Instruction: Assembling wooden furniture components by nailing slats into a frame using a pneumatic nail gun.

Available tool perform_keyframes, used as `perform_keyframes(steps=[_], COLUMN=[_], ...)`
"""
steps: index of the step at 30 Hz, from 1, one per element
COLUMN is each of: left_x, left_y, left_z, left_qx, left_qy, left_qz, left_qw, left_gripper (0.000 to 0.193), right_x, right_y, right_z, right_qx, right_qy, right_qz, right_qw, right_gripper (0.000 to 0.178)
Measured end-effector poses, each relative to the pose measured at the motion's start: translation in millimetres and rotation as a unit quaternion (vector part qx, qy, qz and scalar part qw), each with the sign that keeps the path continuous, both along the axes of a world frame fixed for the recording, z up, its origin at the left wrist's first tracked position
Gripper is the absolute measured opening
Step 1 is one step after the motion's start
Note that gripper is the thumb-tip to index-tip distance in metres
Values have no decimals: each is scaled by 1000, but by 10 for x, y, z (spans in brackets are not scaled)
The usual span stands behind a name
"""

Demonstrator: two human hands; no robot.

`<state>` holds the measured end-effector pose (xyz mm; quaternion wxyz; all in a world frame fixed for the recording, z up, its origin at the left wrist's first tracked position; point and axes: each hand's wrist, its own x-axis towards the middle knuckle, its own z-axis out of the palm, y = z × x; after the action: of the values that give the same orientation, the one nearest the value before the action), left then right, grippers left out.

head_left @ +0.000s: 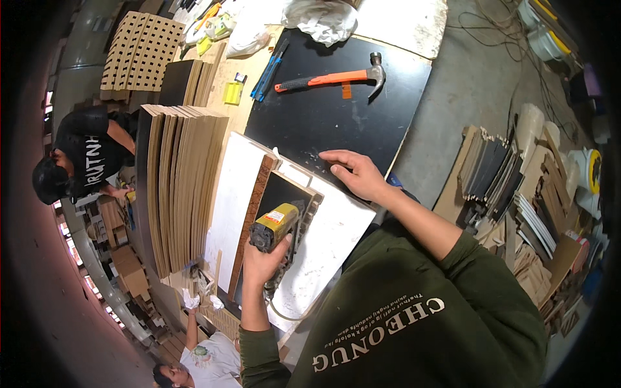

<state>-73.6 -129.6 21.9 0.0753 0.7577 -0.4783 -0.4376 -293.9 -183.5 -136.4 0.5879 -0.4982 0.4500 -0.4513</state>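
My left hand is wrapped round the grip of a yellow and black nail gun with a hose at its lower end. The gun is over a narrow black panel with pale wood edges; whether its nose touches the wood is hidden. A brown wooden strip runs along the panel's left side. Both lie on a white board. To the right, my right hand is open and holds nothing, its fingers stretched over the white board's far edge, beside a large black board.
A claw hammer and blue-handled tool lie on the black board. Stacked boards stand at left. Two people work beyond them. Wood offcuts and cables lie on the floor at right.
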Motion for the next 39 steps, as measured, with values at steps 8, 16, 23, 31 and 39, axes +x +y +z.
perform_keyframes(steps=[8,16,23,31,39], left_x=[-42,-55,-125,67,956], left_y=[-101,-105,-109,75,1623], left_z=[-51,-48,-38,37,292], left_qx=[-3,10,10,-3,-118], left_qy=[2,-21,-34,31,52], left_qz=[-19,-18,-26,36,292], left_qw=[1000,1000,999,999,948], left_gripper=[34,34,33,34,26], right_x=[-195,-295,-320,-172,656], right_y=[58,49,123,196,266], right_z=[66,148,125,125,252], right_qx=[47,29,24,0,-47], right_qy=[-15,-1,-14,19,241], right_qz=[-33,-53,-72,-78,7], right_qw=[998,998,997,997,969], right_gripper=[32,31,30,27,23])
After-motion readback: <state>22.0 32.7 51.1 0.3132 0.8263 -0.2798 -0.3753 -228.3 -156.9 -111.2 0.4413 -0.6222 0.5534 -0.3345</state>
